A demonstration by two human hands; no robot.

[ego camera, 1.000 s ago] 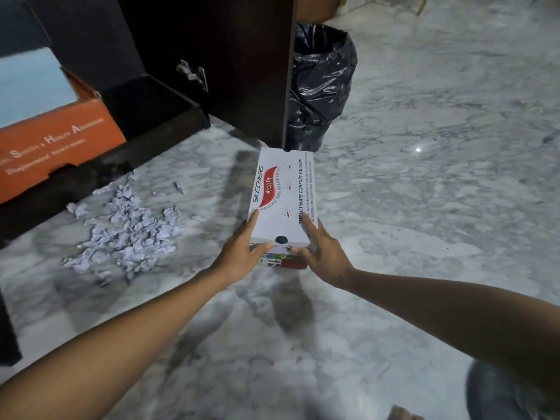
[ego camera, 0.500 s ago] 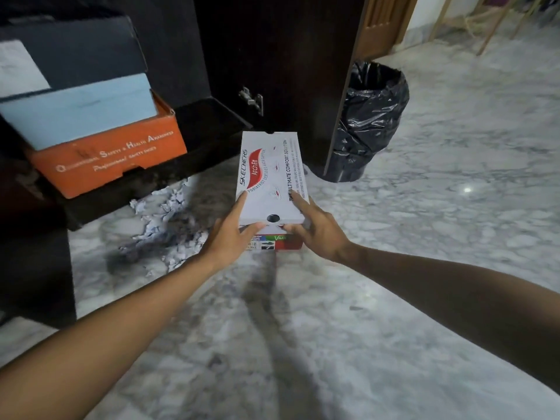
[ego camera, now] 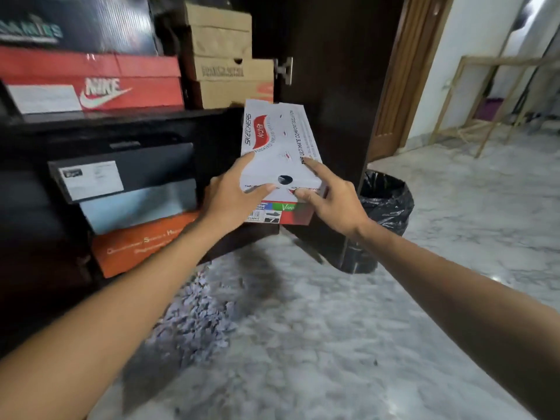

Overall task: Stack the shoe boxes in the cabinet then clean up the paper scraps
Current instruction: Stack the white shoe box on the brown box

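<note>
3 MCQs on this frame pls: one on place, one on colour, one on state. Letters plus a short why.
1. Where do the paper scraps lie?
A. On the marble floor in front of the cabinet
B. In the bin
C. On the top shelf

2. What colour is the Nike box?
A. Blue
B. Red
C. Brown

3. What is the state of the white Skechers box?
A. Lying on the floor
B. Already on a shelf
C. Held in the air by both hands

Key:
1 A, they form a pile on the floor below the lower shelf.
2 B, its side is red with a white swoosh.
3 C, the left hand and right hand grip its near end.
</note>
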